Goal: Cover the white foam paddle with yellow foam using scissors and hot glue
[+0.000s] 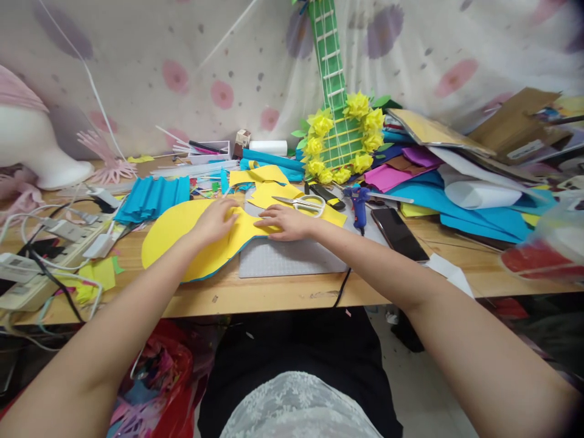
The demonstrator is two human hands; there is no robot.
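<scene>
A large yellow paper shape (176, 234) with a blue edge lies on the wooden table and partly over a grey cutting mat (292, 258). My left hand (216, 220) rests on its narrowing middle part, fingers spread. My right hand (285, 222) lies flat on the narrower part, fingers apart. Scissors with white handles (310, 205) lie on yellow paper scraps just behind my right hand. A blue glue gun (359, 207) is to the right of the scissors.
Behind stands a green paper guitar (335, 85) with yellow flowers. To the right are a phone (399, 234) and stacked coloured paper (479, 210). Pleated blue paper (152, 199) and a power strip (55, 261) with cables lie left. A pink-and-white box (210, 153) sits behind.
</scene>
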